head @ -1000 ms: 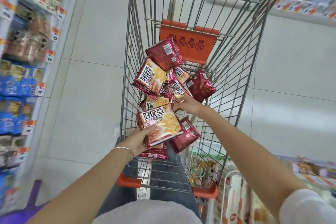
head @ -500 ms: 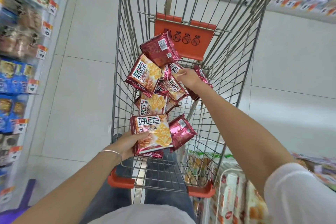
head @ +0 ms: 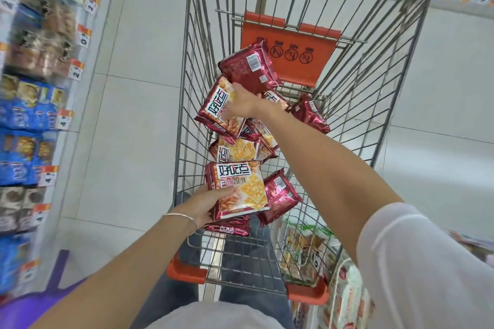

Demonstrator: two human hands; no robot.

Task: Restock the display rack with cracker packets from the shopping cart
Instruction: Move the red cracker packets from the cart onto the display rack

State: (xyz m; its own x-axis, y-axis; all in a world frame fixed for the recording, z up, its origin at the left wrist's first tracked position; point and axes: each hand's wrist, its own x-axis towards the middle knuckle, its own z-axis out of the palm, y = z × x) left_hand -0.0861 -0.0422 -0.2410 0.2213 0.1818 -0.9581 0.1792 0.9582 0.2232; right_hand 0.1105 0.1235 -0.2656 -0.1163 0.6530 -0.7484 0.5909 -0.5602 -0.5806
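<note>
Several red cracker packets lie in the wire shopping cart [head: 187, 120]. My left hand [head: 205, 204] grips a stack of packets near the cart's near end, the top packet [head: 238, 187] face up. My right hand [head: 239, 103] reaches further in and grips a packet [head: 216, 108] leaning against the cart's left wall. Another packet [head: 250, 67] shows its barcode side just above that hand. More packets [head: 235, 149] lie between the two hands, and one packet [head: 310, 113] rests at the right.
The display rack [head: 32, 104] with blue and brown snack packs and price tags runs along the left. An orange child-seat flap [head: 291, 48] stands at the cart's far end. Bagged goods [head: 307, 251] sit right of the cart. White tiled floor lies around.
My right hand has moved left and further into the cart, from the middle packets to the one by the left wall. My left hand keeps holding its stack.
</note>
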